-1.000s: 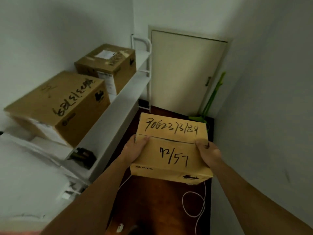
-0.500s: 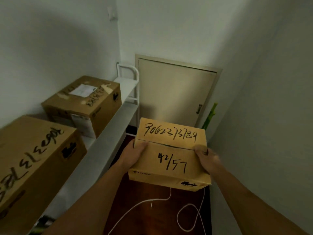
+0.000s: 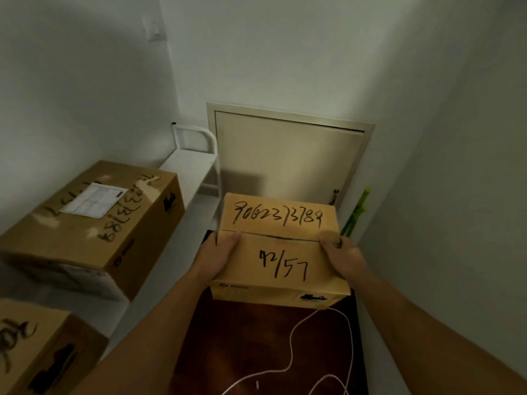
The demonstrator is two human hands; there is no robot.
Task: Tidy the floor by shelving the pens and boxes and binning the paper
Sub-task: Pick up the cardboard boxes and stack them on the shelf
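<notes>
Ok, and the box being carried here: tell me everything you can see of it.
The carried box is plain brown cardboard, closed, with a seam across its top. Black handwriting reads 9062373789 above the seam and 42/57 below; a small black logo marks its near side. It is held roughly level over the dark floor, right of the white shelf. The left hand and right hand grip its sides, thumbs on top.

Both forearms are bare, with no sleeves, and both hands [image 3: 219, 258] ungloved.
</notes>
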